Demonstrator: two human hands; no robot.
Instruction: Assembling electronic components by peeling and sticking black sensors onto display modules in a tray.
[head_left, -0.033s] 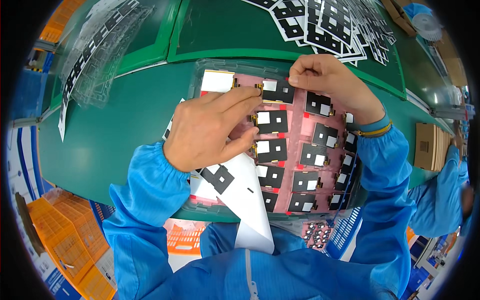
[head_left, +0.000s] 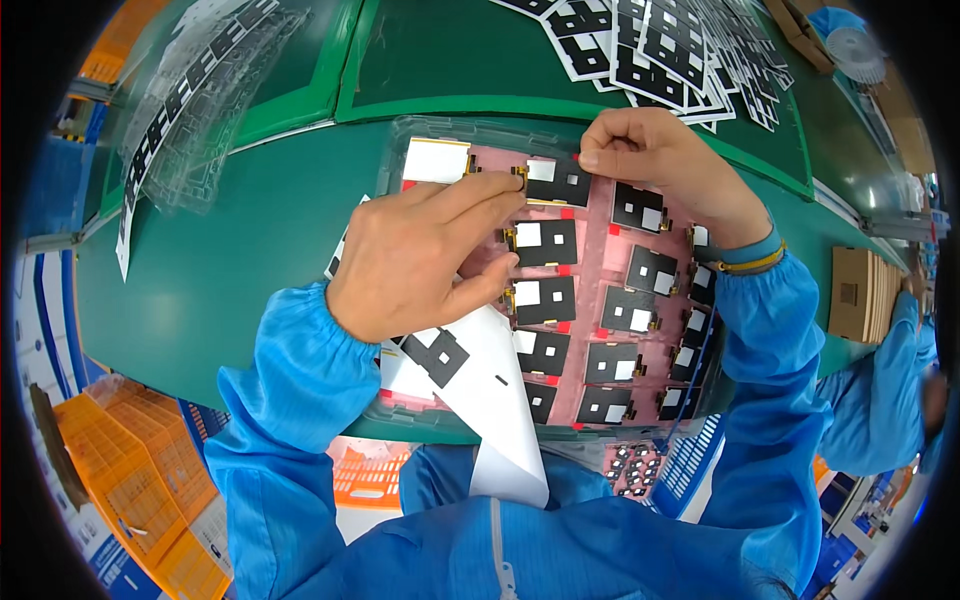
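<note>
Under my hands is a clear plastic tray (head_left: pixel 425 130) with pink lining, holding rows of small flat parts with black cut-out stickers and white areas. My right hand (head_left: pixel 650 165) pinches the right edge of a black sticker (head_left: pixel 567 184) on a part in the far row. At that part's left edge rest the fingertips of my left hand (head_left: pixel 430 250), its thumb apart from the index finger. A white backing sheet (head_left: pixel 490 385) carrying a black sticker (head_left: pixel 436 356) runs beneath my left hand and hangs over the near edge toward my chest. My left hand's lower fingers are hidden.
Many printed black-and-white sheets (head_left: pixel 655 50) lie piled at the far right. Clear plastic trays and a sticker strip (head_left: pixel 165 125) lie far left. Cardboard (head_left: pixel 855 295) stands on the right, near another person's blue sleeve (head_left: pixel 870 410). Orange crates (head_left: pixel 140 470) sit lower left.
</note>
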